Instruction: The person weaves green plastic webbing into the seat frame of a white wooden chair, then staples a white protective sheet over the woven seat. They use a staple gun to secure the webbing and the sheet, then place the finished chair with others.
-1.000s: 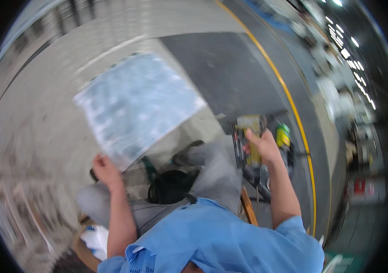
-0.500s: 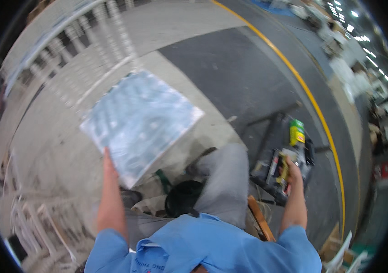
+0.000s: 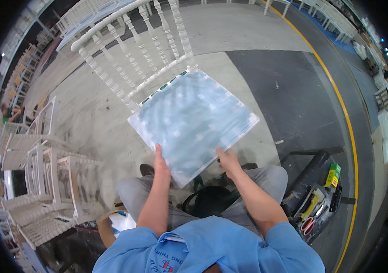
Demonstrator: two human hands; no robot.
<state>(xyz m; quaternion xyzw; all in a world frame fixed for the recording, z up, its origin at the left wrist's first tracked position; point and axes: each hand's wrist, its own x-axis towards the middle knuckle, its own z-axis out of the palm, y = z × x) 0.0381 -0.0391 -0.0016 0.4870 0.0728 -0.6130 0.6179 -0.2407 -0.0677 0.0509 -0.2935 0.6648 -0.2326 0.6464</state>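
Observation:
In front of me stands a white chair with turned spindles in its backrest (image 3: 146, 48). Its seat (image 3: 194, 120) is wrapped in shiny pale-blue plastic film, with a dark green strip along the back edge. My left hand (image 3: 162, 164) grips the seat's near left edge, thumb up along the side and the other fingers hidden below. At the front right edge, my right hand (image 3: 228, 162) is closed on the rim, its thumb on top and its fingers curled under. Whether a small item is also in the right hand cannot be made out.
A black stool (image 3: 305, 182) at my right bears red-handled scissors (image 3: 308, 225), a yellow tool (image 3: 310, 204) and a green-yellow box (image 3: 333, 175). Stacked white chairs (image 3: 62, 177) stand at left. Between my legs is a dark round object (image 3: 210, 200); a cardboard box (image 3: 107, 230) is at lower left.
My right hand has left the yellow tool on the stool and come over to the seat's front edge. My left hand stays at the seat. The view has turned, shifting the chair rightward.

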